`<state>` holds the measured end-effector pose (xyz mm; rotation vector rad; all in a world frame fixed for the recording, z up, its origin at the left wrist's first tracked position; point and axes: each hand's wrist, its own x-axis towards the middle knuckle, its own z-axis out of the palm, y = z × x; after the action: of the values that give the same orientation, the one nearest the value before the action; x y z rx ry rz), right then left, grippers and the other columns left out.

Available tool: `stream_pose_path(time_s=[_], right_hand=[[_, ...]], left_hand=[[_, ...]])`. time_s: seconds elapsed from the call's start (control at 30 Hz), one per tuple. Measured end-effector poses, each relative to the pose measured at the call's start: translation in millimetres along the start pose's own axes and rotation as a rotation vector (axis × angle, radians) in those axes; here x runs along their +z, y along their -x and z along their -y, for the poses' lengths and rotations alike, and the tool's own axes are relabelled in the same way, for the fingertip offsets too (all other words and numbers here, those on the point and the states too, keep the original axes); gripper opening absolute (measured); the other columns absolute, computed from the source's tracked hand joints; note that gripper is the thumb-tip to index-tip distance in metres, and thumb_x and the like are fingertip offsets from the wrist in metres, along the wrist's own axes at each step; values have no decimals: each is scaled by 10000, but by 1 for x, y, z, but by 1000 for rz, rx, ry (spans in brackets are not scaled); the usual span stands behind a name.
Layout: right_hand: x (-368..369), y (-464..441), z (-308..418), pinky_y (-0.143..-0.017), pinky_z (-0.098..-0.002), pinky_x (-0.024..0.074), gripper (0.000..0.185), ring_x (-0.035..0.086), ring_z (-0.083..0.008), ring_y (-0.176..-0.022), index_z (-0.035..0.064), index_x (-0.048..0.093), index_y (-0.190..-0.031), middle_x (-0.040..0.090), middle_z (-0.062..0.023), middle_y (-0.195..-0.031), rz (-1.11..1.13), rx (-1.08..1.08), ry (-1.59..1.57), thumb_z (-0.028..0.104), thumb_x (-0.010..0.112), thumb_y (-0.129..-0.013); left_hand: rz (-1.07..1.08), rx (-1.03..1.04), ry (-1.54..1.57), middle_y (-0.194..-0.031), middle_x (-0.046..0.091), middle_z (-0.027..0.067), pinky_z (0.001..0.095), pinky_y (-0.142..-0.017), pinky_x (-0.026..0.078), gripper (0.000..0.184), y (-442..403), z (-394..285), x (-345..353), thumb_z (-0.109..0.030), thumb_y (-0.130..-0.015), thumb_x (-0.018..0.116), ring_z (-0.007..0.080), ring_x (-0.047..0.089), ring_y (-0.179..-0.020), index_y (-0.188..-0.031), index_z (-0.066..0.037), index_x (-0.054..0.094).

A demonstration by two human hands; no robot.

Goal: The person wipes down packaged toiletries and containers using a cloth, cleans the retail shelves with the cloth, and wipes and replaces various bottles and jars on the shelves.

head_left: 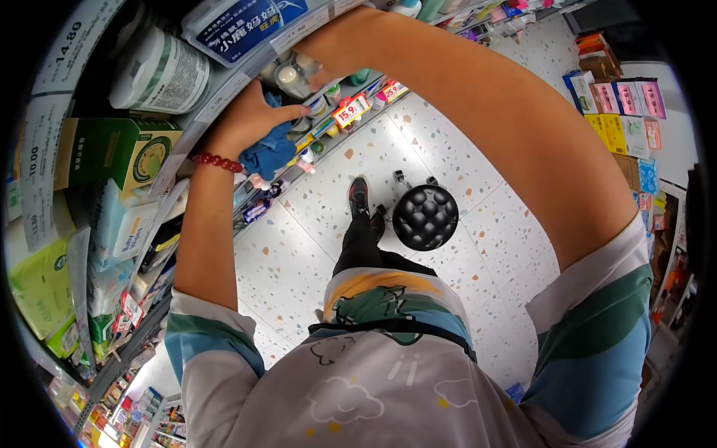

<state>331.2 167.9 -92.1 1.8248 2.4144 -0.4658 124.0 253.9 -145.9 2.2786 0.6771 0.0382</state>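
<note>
My left hand (250,123), with a red bead bracelet (218,162) at the wrist, is closed around a crumpled blue cloth (270,151) at the edge of a shelf. The cloth hangs below the palm, and the thumb points toward several small bottles and jars. My right hand (317,73) reaches into the same shelf level, beside a jar with a pale lid (292,80). The shelf above and my own forearm hide most of its fingers, so its grip does not show.
A white tub (163,75), a green box (119,153) and a blue-labelled pack (243,26) fill the upper shelf. Price tags (351,110) stick out along the lower shelf edge. A black round stool (426,216) stands on the speckled floor (299,246) near my feet. Boxed goods (616,112) are stacked at right.
</note>
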Motion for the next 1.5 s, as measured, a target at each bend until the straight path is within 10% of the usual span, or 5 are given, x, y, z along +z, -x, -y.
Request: stream_pose_path(time_s=[0.97,1.23,1.3,1.4,1.5], right_hand=[[-2,-1,-17,-1006,-426,473,697,624,-350,-1139,38,657,-1200,669,-188,-1213,-357,-390,-77,461,838,-676],[5,60,33,-1129,-387,370,927,443,-361,-1369,41,422,-1452,457,-171,-1498,-307,109,250,561,752,-759],[44,88,45,-1053,-462,437,715,546,-397,-1236,7,521,-1348,577,-203,-1327,-807,-46,198,390,786,-805],[91,150,153,-1100,-440,392,674,513,-395,-1274,-47,456,-1381,528,-262,-1352,-534,431,-809,378,697,-917],[148,162,249,-1006,-354,473,763,614,-269,-1165,-27,507,-1316,598,-204,-1264,23,601,-2199,650,311,-1023]], left_hand=[[-121,14,-15,-1365,575,197,365,-1099,390,804,-1,3,11,-375,-816,808,290,532,-1296,-1415,24,450],[-470,-48,-147,-1357,590,217,374,-1036,454,721,120,-64,23,-272,-855,770,337,589,-1234,-1446,7,464],[-477,-164,192,-1313,632,175,346,-1009,460,573,165,-88,34,-146,-882,740,247,610,-1200,-1394,6,534],[-623,-339,792,-1209,682,131,310,-967,464,403,216,-92,71,-51,-957,635,143,600,-1135,-1354,-7,585],[-766,-576,1438,-1221,668,123,271,-944,457,315,245,-110,113,-104,-1002,599,105,600,-1010,-1300,-2,619]])
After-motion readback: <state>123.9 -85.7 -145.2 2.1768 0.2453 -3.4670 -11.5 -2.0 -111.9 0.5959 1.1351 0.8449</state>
